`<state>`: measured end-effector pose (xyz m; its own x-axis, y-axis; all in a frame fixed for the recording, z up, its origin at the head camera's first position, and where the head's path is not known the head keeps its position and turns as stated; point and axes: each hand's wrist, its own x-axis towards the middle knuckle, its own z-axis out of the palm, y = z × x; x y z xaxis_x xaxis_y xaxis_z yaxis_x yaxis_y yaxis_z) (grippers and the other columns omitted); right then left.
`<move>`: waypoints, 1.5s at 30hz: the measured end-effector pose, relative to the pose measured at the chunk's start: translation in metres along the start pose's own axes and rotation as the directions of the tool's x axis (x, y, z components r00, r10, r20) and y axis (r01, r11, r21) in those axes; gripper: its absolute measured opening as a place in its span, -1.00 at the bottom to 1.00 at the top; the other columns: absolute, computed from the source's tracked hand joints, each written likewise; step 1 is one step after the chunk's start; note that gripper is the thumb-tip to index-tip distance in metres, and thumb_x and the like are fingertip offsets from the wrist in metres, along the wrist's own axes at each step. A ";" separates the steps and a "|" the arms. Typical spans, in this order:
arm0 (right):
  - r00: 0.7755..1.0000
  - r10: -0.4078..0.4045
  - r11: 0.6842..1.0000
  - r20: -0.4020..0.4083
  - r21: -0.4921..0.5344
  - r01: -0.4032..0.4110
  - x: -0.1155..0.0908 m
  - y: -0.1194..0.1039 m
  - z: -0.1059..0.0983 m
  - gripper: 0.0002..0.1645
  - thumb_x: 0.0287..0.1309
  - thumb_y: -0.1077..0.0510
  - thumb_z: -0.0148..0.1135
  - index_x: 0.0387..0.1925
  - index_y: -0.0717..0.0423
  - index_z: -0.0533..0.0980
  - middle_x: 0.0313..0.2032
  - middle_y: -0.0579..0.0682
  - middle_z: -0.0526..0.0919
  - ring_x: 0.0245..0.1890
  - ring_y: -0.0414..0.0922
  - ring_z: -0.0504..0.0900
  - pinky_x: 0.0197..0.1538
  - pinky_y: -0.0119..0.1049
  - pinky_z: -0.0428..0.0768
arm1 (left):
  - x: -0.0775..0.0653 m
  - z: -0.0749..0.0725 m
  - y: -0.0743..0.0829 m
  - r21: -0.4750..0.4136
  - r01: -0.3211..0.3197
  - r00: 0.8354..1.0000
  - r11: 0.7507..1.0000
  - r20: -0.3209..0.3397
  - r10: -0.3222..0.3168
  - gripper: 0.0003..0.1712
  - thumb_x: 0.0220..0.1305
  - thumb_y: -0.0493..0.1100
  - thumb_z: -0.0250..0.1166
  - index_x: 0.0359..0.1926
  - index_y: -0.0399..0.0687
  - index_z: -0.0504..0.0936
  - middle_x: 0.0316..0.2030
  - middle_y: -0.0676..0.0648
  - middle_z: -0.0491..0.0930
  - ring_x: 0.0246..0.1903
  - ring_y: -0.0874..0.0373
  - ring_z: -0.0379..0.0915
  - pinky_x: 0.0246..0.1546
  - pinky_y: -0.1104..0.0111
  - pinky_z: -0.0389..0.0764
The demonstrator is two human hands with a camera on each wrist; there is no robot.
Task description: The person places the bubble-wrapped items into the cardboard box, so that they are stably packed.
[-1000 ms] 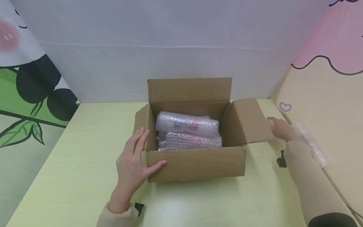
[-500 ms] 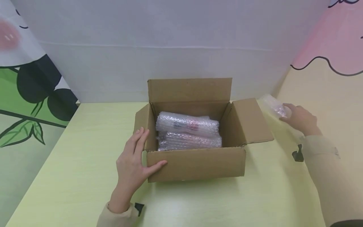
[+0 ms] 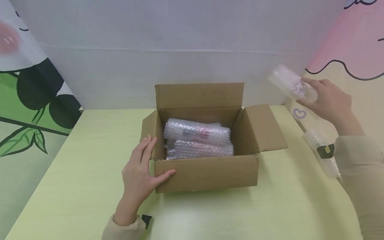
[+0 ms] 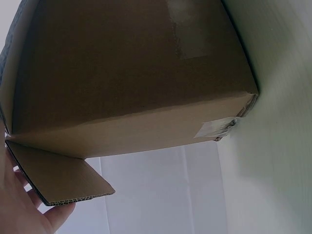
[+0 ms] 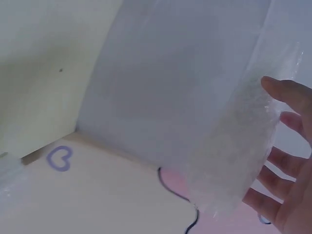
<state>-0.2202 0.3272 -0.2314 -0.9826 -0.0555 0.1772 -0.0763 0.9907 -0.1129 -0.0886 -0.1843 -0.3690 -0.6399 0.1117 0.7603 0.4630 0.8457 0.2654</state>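
Note:
An open cardboard box [image 3: 207,175] stands on the table with its flaps spread. My left hand [image 3: 139,171] rests at its near left corner, straight fingers on the left flap [image 4: 63,175] and thumb on the front flap. Inside lie bubble-wrapped packages [image 3: 196,131], one on top showing red and dark print. At the upper right, my right hand [image 3: 328,96] grips a bubble-wrapped cylinder [image 3: 289,81] by its near end, raised above the table. The right wrist view shows the thumb on one side of the wrapped cylinder [image 5: 239,131] and the fingers on the other.
Another bubble-wrapped roll [image 3: 318,141] lies at the table's right edge, partly behind the right wrist. The right flap [image 3: 265,128] leans outward toward that side. A white wall [image 3: 192,63] closes off the back, and printed panels flank the table [image 3: 90,160].
My right hand has lifted the wrapped cylinder from behind the right flap, up and to the right. The roll at the right edge is more exposed. My left hand has stayed at the box.

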 end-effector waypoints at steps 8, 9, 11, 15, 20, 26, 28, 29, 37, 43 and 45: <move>0.976 -0.175 0.984 -0.133 -0.044 0.171 -0.009 -0.073 -0.035 -0.15 0.14 -0.16 0.28 0.43 -0.22 0.21 0.18 0.29 0.45 -0.11 0.28 0.53 -0.45 0.15 0.44 | 0.000 0.001 0.001 -0.001 0.002 1.000 1.000 -0.012 -0.002 0.12 0.06 0.65 -0.02 0.31 -0.15 0.41 0.23 -0.20 0.48 0.19 -0.11 0.45 -0.48 0.13 0.64; 0.965 -0.212 0.977 -0.155 -0.058 0.206 -0.011 -0.083 -0.037 -0.16 0.12 -0.15 0.31 0.41 -0.21 0.24 0.16 0.26 0.48 -0.16 0.26 0.56 -0.52 0.08 0.43 | 0.000 0.001 0.001 -0.005 0.006 1.000 1.000 -0.009 -0.006 0.12 0.06 0.65 -0.02 0.31 -0.14 0.41 0.23 -0.20 0.48 0.19 -0.11 0.45 -0.45 0.12 0.65; 0.932 -0.295 0.955 -0.209 -0.093 0.281 -0.015 -0.100 -0.039 -0.17 0.05 -0.12 0.37 0.37 -0.19 0.31 0.11 0.23 0.54 -0.29 0.20 0.58 -0.64 -0.09 0.34 | 0.000 0.001 0.002 -0.012 0.013 1.000 1.000 -0.004 -0.013 0.13 0.05 0.65 -0.03 0.32 -0.14 0.40 0.24 -0.20 0.47 0.20 -0.11 0.44 -0.42 0.11 0.65; 0.827 -0.475 0.880 -0.302 -0.141 0.454 -0.022 -0.131 -0.039 -0.17 -0.09 -0.07 0.46 0.28 -0.10 0.42 0.00 0.18 0.61 -0.36 0.12 0.59 -0.71 -0.27 0.23 | 0.000 0.002 0.002 -0.011 0.003 1.000 1.000 -0.002 -0.003 0.14 0.05 0.66 -0.03 0.32 -0.15 0.40 0.23 -0.21 0.48 0.20 -0.12 0.44 -0.39 0.09 0.67; 0.714 -0.637 0.767 -0.289 -0.144 0.626 -0.028 -0.164 -0.029 -0.18 -0.14 -0.08 0.50 0.24 -0.09 0.46 -0.05 0.10 0.65 -0.38 0.02 0.61 -0.69 -0.36 0.23 | 0.001 0.003 0.002 -0.005 -0.005 1.000 1.000 -0.011 0.005 0.14 0.05 0.66 -0.03 0.31 -0.16 0.41 0.21 -0.22 0.48 0.19 -0.13 0.45 -0.39 0.09 0.67; 0.647 -0.732 0.677 -0.213 -0.131 0.724 -0.041 -0.198 -0.011 -0.23 -0.07 -0.14 0.48 0.22 -0.09 0.49 -0.07 0.02 0.66 -0.35 -0.06 0.62 -0.67 -0.32 0.42 | 0.001 0.004 0.004 -0.019 0.008 1.000 1.000 -0.003 -0.009 0.13 0.06 0.65 -0.03 0.31 -0.16 0.40 0.23 -0.21 0.47 0.19 -0.13 0.45 -0.42 0.10 0.66; 0.636 -0.750 0.660 -0.182 -0.139 0.738 -0.046 -0.206 -0.004 -0.23 -0.08 -0.18 0.47 0.21 -0.11 0.49 -0.06 0.01 0.66 -0.31 -0.06 0.63 -0.65 -0.29 0.47 | 0.001 0.004 0.004 -0.024 0.014 1.000 1.000 -0.001 -0.014 0.13 0.06 0.65 -0.03 0.31 -0.16 0.40 0.23 -0.21 0.47 0.19 -0.13 0.45 -0.42 0.09 0.65; 0.635 -0.755 0.655 -0.166 -0.140 0.742 -0.048 -0.210 -0.001 -0.23 -0.07 -0.19 0.47 0.21 -0.13 0.49 -0.05 -0.01 0.65 -0.29 -0.06 0.64 -0.65 -0.29 0.46 | 0.001 0.005 0.004 -0.022 0.011 1.000 1.000 -0.005 -0.011 0.13 0.06 0.65 -0.03 0.31 -0.16 0.41 0.22 -0.21 0.48 0.18 -0.13 0.45 -0.43 0.09 0.65; 0.609 -0.790 0.611 -0.075 -0.181 0.771 -0.061 -0.227 0.024 -0.24 -0.12 -0.22 0.48 0.17 -0.18 0.49 -0.09 -0.11 0.64 -0.23 -0.11 0.64 -0.71 -0.35 0.38 | 0.002 0.005 0.004 -0.038 0.024 1.000 0.999 -0.001 -0.024 0.13 0.05 0.65 -0.02 0.30 -0.15 0.42 0.22 -0.20 0.48 0.21 -0.11 0.43 -0.31 0.06 0.66; 0.625 -0.780 0.611 0.010 -0.200 0.766 -0.063 -0.234 0.037 -0.30 -0.09 -0.19 0.46 0.15 -0.21 0.50 -0.08 -0.09 0.65 -0.24 -0.12 0.64 -0.66 -0.30 0.46 | 0.001 0.005 0.004 -0.025 0.016 1.000 1.000 -0.008 -0.016 0.12 0.06 0.65 -0.02 0.30 -0.15 0.42 0.22 -0.20 0.48 0.20 -0.11 0.44 -0.30 0.07 0.67; 0.626 -0.780 0.609 0.022 -0.208 0.766 -0.064 -0.234 0.040 -0.28 -0.10 -0.21 0.47 0.15 -0.22 0.50 -0.08 -0.09 0.65 -0.25 -0.12 0.64 -0.67 -0.30 0.46 | 0.001 0.005 0.004 -0.024 0.016 1.000 1.000 -0.008 -0.017 0.12 0.06 0.65 -0.02 0.30 -0.15 0.42 0.22 -0.20 0.48 0.20 -0.12 0.44 -0.31 0.06 0.67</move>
<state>-0.1466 0.0935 -0.2549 -0.5590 -0.8099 0.1777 -0.7637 0.5863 0.2700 -0.0905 -0.1785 -0.3695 -0.6424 0.0934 0.7607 0.4670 0.8347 0.2919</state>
